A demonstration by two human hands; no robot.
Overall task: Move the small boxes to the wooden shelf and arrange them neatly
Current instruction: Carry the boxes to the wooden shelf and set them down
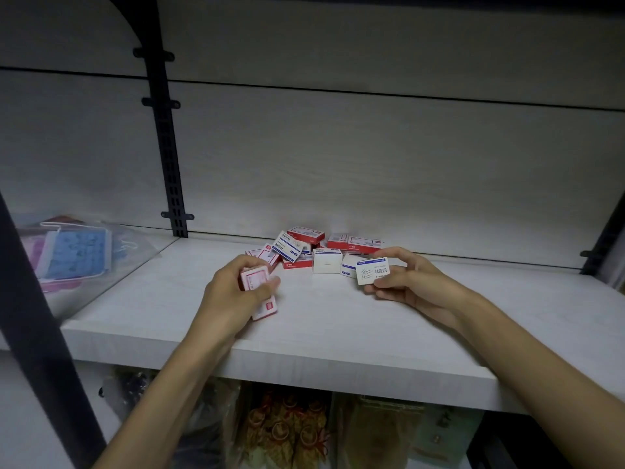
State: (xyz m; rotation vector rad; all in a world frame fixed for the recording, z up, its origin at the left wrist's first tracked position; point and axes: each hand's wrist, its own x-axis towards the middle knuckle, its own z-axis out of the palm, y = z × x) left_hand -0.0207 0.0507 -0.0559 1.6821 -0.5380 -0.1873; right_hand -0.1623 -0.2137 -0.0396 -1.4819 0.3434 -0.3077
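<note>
Small boxes (306, 250): red-white and blue-white, loose heap mid-frame at shelf (338, 333) back. Left hand (233, 292) grips pink-red boxes (258, 289), centre-left. Right hand (402, 282) pinches white box (373, 271), blue stripe, centre-right. Hands apart.

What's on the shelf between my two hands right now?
In the head view, the shelf is bare directly between the left hand and the right hand. The pile of small boxes sits just behind that stretch.
</note>
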